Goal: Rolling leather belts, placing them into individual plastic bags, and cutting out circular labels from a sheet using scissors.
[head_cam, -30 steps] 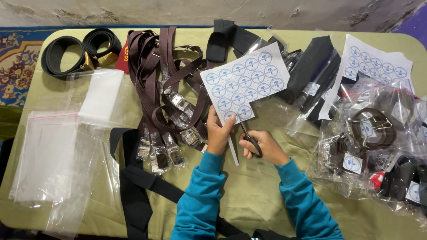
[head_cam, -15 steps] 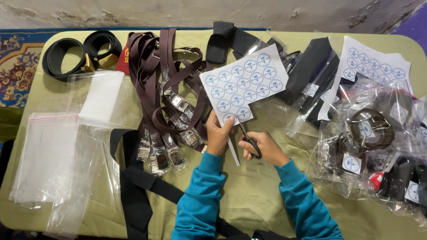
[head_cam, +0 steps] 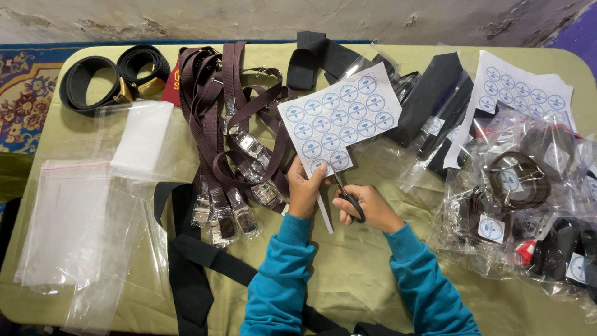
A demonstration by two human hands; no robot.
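Note:
My left hand (head_cam: 304,190) pinches the lower edge of a white sheet of round blue labels (head_cam: 339,118), held tilted above the table. My right hand (head_cam: 367,207) grips black-handled scissors (head_cam: 346,193), whose blades reach into the bottom of the sheet. A thin white paper strip (head_cam: 325,216) hangs down from the cut between my hands. Both arms wear teal sleeves. A pile of brown belts (head_cam: 230,124) with plastic-wrapped buckles lies just left of my left hand.
Green table (head_cam: 348,274) with clear plastic bags (head_cam: 74,230) at left. Black coiled belts (head_cam: 109,78) sit far left. Bagged, labelled belts (head_cam: 522,205) pile up at right, under a second label sheet (head_cam: 522,93). A black strap (head_cam: 186,261) runs along the near edge.

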